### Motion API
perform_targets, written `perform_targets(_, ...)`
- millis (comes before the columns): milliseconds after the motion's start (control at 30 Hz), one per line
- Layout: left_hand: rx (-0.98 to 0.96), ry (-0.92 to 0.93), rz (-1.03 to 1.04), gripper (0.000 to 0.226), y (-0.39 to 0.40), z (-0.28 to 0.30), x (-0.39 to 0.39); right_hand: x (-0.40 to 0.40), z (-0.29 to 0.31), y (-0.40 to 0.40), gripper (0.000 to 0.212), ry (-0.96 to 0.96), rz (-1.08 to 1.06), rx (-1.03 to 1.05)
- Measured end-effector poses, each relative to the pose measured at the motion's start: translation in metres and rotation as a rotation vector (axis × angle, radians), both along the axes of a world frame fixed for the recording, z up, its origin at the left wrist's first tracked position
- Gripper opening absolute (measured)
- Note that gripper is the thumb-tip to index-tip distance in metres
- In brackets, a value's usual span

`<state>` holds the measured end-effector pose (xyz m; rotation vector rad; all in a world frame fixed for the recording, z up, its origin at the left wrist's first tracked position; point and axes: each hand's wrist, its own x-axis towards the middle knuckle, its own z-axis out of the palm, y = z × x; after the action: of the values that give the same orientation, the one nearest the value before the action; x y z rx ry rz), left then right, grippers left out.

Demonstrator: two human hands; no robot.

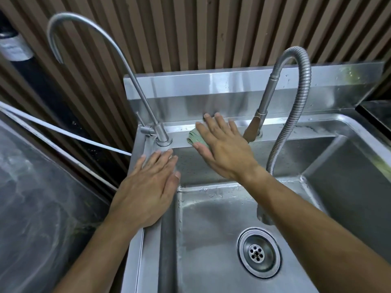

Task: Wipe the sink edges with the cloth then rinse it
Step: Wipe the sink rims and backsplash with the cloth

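Observation:
A steel sink (359,132) fills the view, with wet walls and a round drain (259,252) in its floor. A folded pale green cloth (194,138) lies on the sink's back ledge. My right hand (224,149) presses flat on the cloth, fingers spread and pointing at the backsplash; only the cloth's left end shows. My left hand (146,191) rests flat on the sink's left rim, fingers together, holding nothing, just in front of the thin faucet's base.
A thin gooseneck faucet (148,115) stands at the back left corner. A flexible-hose sprayer (260,117) arches over the basin at the right of my right hand. A steel backsplash (232,89) and slatted wall are behind. A white hose (63,132) runs left.

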<state>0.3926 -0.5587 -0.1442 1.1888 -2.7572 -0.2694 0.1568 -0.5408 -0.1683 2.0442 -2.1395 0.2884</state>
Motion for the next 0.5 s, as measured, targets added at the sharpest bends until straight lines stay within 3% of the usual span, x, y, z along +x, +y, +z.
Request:
perform_targets(133, -0.009, -0.005, -0.006, 0.075, 0.000, 0.001, -0.001, 0.000, -0.015, -0.008, 0.058, -0.021, -0.031, -0.253)
perform_targets(367, -0.024, -0.026, -0.004, 0.077, 0.002, 0.004, -0.002, 0.005, -0.007, -0.019, 0.055, 0.020, -0.077, -0.356)
perform_targets(500, -0.028, -0.056, -0.006, 0.081, 0.003, 0.005, -0.005, 0.017, 0.021, -0.008, 0.044, -0.001, -0.070, -0.596)
